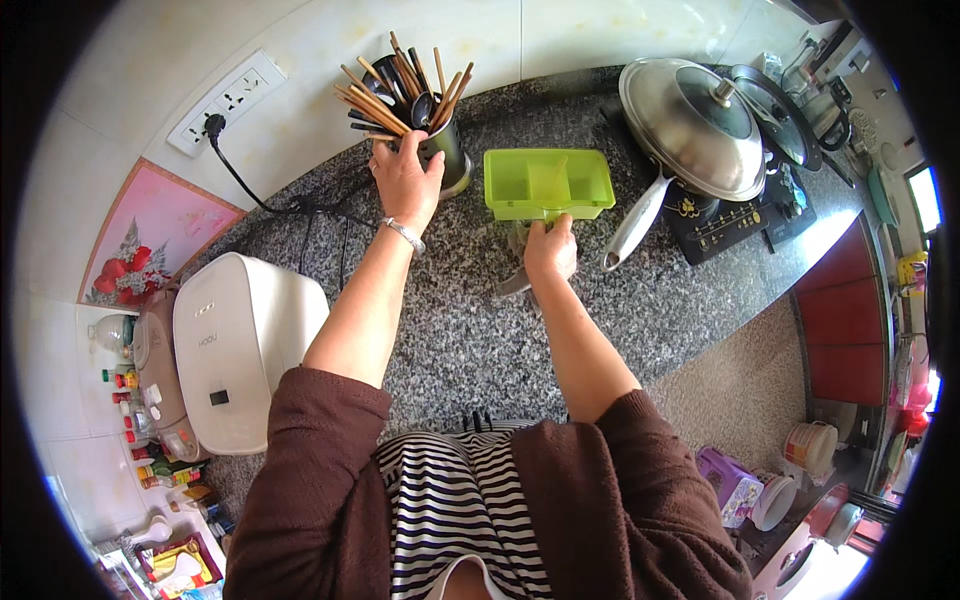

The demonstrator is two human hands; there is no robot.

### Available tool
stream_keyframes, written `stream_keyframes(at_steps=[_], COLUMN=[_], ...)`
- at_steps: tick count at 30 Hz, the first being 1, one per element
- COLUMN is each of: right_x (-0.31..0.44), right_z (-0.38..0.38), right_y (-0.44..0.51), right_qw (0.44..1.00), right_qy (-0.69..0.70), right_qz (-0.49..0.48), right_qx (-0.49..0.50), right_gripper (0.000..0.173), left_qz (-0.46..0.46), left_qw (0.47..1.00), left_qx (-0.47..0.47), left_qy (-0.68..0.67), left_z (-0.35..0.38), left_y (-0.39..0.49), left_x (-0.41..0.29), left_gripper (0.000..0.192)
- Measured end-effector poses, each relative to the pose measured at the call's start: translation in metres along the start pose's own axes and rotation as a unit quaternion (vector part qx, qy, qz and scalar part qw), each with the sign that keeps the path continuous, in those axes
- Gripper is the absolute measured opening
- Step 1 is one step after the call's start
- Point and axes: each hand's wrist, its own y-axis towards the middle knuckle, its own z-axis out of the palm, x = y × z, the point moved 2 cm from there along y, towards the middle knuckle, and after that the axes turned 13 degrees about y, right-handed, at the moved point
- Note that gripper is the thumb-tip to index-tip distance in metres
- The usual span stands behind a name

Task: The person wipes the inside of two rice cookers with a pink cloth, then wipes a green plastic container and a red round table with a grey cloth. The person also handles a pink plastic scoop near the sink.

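My left hand [409, 176] grips the rim of a dark cylindrical utensil holder [448, 161], fingers at its left and thumb on its near side. Wooden chopsticks [381, 110] and a dark spoon [421, 109] stick up out of it. To the right sits a translucent green plastic box [549, 214] with inner dividers. At the middle of its front edge, my right hand [551, 251] pinches a tab. A greyish blurred thing [516, 283] shows beside and below this hand; I cannot tell what it is.
A lidded steel wok [686, 131] stands on a black induction cooker [716, 225], its handle [637, 221] pointing towards me. A white appliance [244, 352] stands at left on the speckled stone counter [465, 337]. A black cord [244, 180] runs from the wall socket [229, 101].
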Motion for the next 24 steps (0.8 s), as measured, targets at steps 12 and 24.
stream_keyframes(at_steps=[12,24], right_x=[0.065,0.052], right_z=[0.059,0.084], right_y=[0.055,0.012], right_qw=[0.997,0.979], right_qy=[-0.037,0.056], right_qz=[-0.003,-0.135], right_qx=[0.072,0.141], right_gripper=[0.034,0.050], left_qz=[-0.109,-0.118], left_qw=[0.976,0.983], left_qx=[0.030,-0.025], left_qy=[-0.184,-0.137], left_z=[-0.019,-0.031], left_y=[-0.014,-0.040], left_x=[0.040,0.069], left_gripper=[0.041,0.037])
